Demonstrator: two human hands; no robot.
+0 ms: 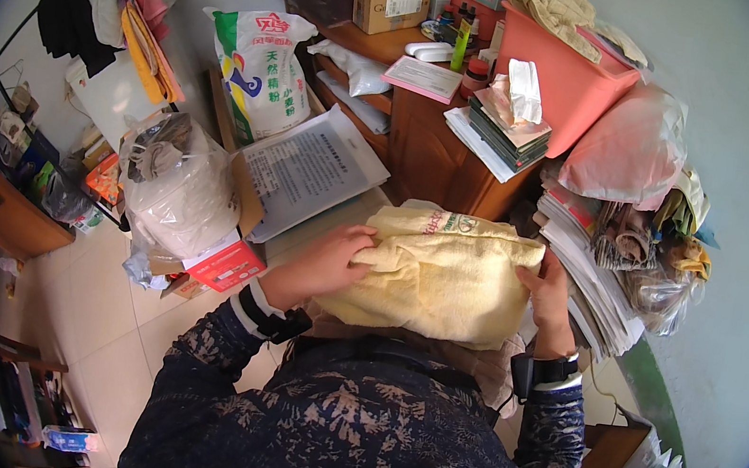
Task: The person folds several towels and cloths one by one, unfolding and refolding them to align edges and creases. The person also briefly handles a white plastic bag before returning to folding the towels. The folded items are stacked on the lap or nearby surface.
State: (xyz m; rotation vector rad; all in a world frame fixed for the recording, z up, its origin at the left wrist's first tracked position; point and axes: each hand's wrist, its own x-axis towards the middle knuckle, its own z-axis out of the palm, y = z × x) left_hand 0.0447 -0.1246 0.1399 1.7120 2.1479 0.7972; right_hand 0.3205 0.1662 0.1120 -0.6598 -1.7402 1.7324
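A pale yellow towel [440,279], doubled over and printed near its far edge, lies spread in front of me, close to my lap. The fingers of my left hand [331,260] grip its left side, where the cloth bunches in creases. At its right corner my right hand [547,294] pinches the edge, thumb on top. Under the towel's near edge shows a brownish checked cloth [499,366]. Both wrists wear black bands.
Left stand a clear plastic bag [179,192], a flour sack [260,74] and a box topped with printed papers [319,169]. Ahead is a wooden cabinet [415,146] with stacked notebooks [507,134]. A pink plastic bin [548,72], a stack of papers [584,278] and bagged cloths are on the right.
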